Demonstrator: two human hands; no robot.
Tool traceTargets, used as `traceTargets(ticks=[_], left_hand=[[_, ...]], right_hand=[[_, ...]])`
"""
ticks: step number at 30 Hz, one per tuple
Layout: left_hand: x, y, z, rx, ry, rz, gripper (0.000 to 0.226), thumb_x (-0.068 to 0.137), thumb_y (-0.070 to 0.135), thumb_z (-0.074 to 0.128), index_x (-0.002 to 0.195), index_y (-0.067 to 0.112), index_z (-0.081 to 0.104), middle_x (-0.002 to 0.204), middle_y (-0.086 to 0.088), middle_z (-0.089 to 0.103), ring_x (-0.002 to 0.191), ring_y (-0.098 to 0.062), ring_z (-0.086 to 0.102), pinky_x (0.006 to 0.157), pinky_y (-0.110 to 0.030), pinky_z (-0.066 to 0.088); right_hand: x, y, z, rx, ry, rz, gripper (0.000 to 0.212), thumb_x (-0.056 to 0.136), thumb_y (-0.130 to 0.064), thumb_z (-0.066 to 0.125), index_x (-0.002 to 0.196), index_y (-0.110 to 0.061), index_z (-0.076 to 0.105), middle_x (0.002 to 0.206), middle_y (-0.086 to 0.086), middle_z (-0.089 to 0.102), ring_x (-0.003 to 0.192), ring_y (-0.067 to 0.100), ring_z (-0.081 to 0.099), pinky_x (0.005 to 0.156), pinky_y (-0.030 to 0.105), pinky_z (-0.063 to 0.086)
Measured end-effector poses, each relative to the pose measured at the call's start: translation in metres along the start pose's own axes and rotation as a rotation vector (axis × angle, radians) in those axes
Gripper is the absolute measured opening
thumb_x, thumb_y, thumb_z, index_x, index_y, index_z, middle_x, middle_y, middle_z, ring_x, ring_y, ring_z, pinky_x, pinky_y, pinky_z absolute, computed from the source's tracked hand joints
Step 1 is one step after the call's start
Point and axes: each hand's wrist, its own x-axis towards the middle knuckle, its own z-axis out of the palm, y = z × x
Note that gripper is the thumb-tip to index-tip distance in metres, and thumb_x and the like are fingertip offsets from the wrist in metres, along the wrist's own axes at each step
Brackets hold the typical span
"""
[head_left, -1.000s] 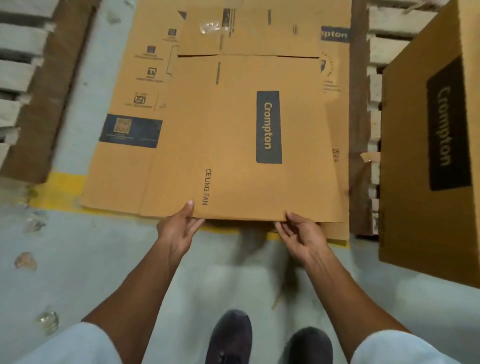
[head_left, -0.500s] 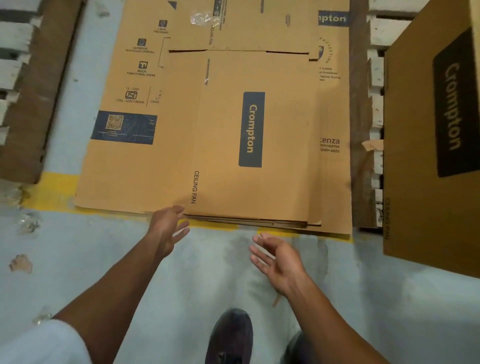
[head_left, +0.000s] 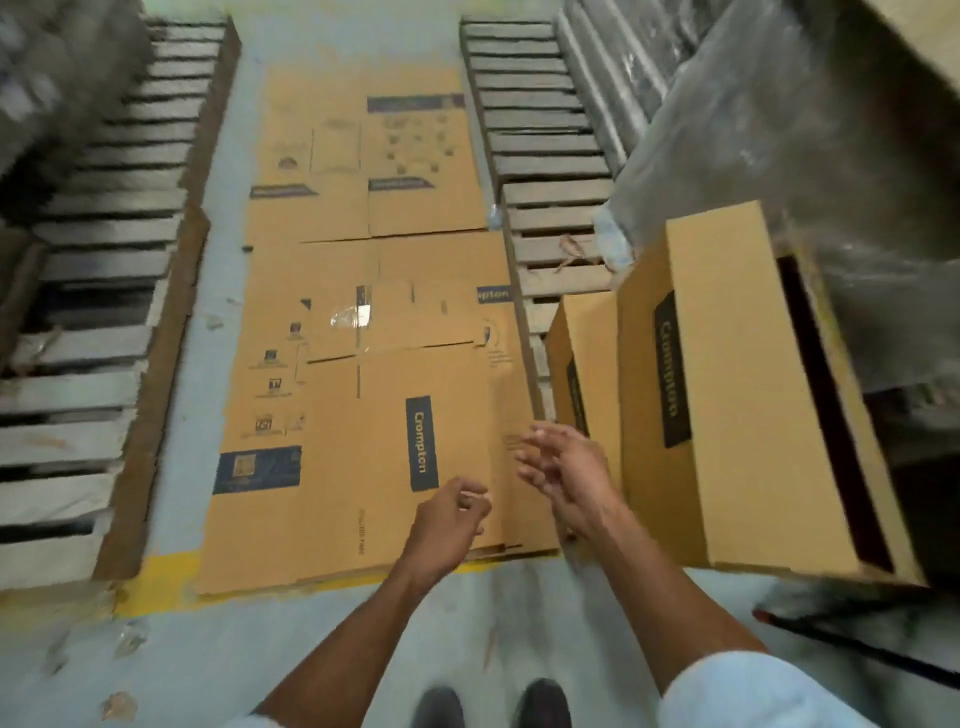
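Note:
Flattened brown Crompton cartons (head_left: 363, 441) lie stacked on the floor between two pallets. My left hand (head_left: 449, 525) hovers over the near right corner of the top carton, its fingers loosely curled and holding nothing. Beside it, my right hand (head_left: 563, 467) is raised with fingers spread and relaxed, also holding nothing. To the right stands an assembled Crompton box (head_left: 727, 405), a hand's width from my right hand. A smaller box (head_left: 582, 364) stands just behind it on its left.
Wooden pallets flank the cartons, the left pallet (head_left: 93, 322) and the right pallet (head_left: 540, 156). A yellow floor line (head_left: 161, 577) runs under the near carton edge. A dark rod (head_left: 857, 649) lies on the floor at right. My shoes (head_left: 488, 704) show at the bottom.
Both hands let go of the top flat carton, which now lies on the stack. They then rose and shifted right toward the upright box as the view tilted up.

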Motion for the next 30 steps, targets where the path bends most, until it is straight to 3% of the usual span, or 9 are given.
traceTargets(ticks=[5, 10, 12, 16, 18, 21, 23, 25, 30], left_hand=[[-0.054, 0.146, 0.039, -0.013, -0.070, 0.118, 0.016, 0.100, 0.035, 0.057, 0.109, 0.024, 0.065, 0.101, 0.001, 0.073, 0.082, -0.017, 0.070, 0.067, -0.029, 0.056], [-0.078, 0.200, 0.122, -0.006, -0.171, 0.157, 0.023, 0.098, 0.038, 0.059, 0.117, 0.025, 0.065, 0.107, -0.001, 0.073, 0.085, -0.017, 0.070, 0.079, -0.039, 0.058], [-0.077, 0.196, 0.156, 0.017, -0.201, 0.134, 0.031, 0.098, 0.039, 0.060, 0.125, 0.023, 0.062, 0.115, -0.002, 0.069, 0.095, -0.018, 0.067, 0.088, -0.043, 0.057], [-0.057, 0.165, 0.220, 0.013, -0.154, 0.023, 0.062, 0.096, 0.045, 0.062, 0.147, 0.021, 0.039, 0.144, -0.004, 0.052, 0.127, -0.023, 0.053, 0.108, -0.043, 0.044], [-0.041, 0.144, 0.240, -0.017, -0.122, -0.041, 0.072, 0.094, 0.047, 0.064, 0.152, 0.018, 0.031, 0.151, -0.006, 0.045, 0.134, -0.025, 0.047, 0.106, -0.039, 0.039], [-0.014, 0.113, 0.261, -0.074, -0.090, -0.133, 0.089, 0.088, 0.054, 0.068, 0.157, 0.019, 0.023, 0.159, -0.003, 0.036, 0.141, -0.027, 0.040, 0.110, -0.047, 0.037], [-0.003, 0.100, 0.268, -0.136, -0.119, -0.095, 0.088, 0.088, 0.057, 0.068, 0.156, 0.024, 0.025, 0.155, 0.005, 0.041, 0.139, -0.021, 0.041, 0.112, -0.047, 0.036], [0.006, 0.091, 0.275, -0.203, -0.162, -0.055, 0.086, 0.084, 0.063, 0.069, 0.154, 0.031, 0.030, 0.146, 0.010, 0.050, 0.133, -0.017, 0.049, 0.113, -0.044, 0.038], [0.006, 0.094, 0.277, -0.380, -0.197, -0.058, 0.085, 0.075, 0.060, 0.078, 0.147, 0.031, 0.042, 0.134, 0.003, 0.065, 0.124, -0.019, 0.061, 0.112, -0.048, 0.044]], right_hand=[[-0.099, -0.140, -0.069, 0.009, 0.072, -0.274, 0.019, 0.101, -0.006, 0.056, 0.117, -0.003, 0.066, 0.097, 0.009, 0.075, 0.071, 0.017, 0.072, 0.068, 0.032, 0.058], [-0.128, -0.187, -0.186, -0.090, 0.278, -0.403, 0.013, 0.100, -0.010, 0.059, 0.108, -0.011, 0.069, 0.099, 0.009, 0.073, 0.074, 0.015, 0.069, 0.063, 0.029, 0.058], [-0.119, -0.178, -0.242, -0.151, 0.382, -0.371, 0.010, 0.098, -0.010, 0.061, 0.103, -0.015, 0.069, 0.099, 0.008, 0.072, 0.077, 0.015, 0.068, 0.065, 0.030, 0.057], [-0.077, -0.131, -0.349, -0.454, 0.516, -0.225, 0.013, 0.099, -0.024, 0.062, 0.111, -0.025, 0.064, 0.114, -0.001, 0.067, 0.112, 0.021, 0.062, 0.100, 0.042, 0.050], [-0.052, -0.108, -0.379, -0.490, 0.507, -0.171, 0.030, 0.101, -0.032, 0.060, 0.129, -0.020, 0.058, 0.119, 0.001, 0.060, 0.112, 0.020, 0.056, 0.095, 0.039, 0.046], [-0.014, -0.081, -0.401, -0.455, 0.480, -0.097, 0.046, 0.100, -0.048, 0.055, 0.139, -0.024, 0.049, 0.121, -0.001, 0.053, 0.111, 0.022, 0.054, 0.092, 0.043, 0.047], [0.008, -0.067, -0.410, -0.469, 0.424, -0.072, 0.049, 0.098, -0.058, 0.048, 0.134, -0.024, 0.052, 0.120, 0.003, 0.058, 0.107, 0.025, 0.057, 0.095, 0.050, 0.050], [0.025, -0.058, -0.413, -0.425, 0.376, -0.037, 0.051, 0.100, -0.063, 0.041, 0.126, -0.022, 0.055, 0.111, 0.004, 0.061, 0.100, 0.024, 0.058, 0.094, 0.046, 0.048], [0.011, -0.063, -0.409, -0.314, 0.274, -0.017, 0.035, 0.098, -0.064, 0.046, 0.109, -0.032, 0.055, 0.103, 0.000, 0.062, 0.091, 0.020, 0.057, 0.075, 0.038, 0.047]])
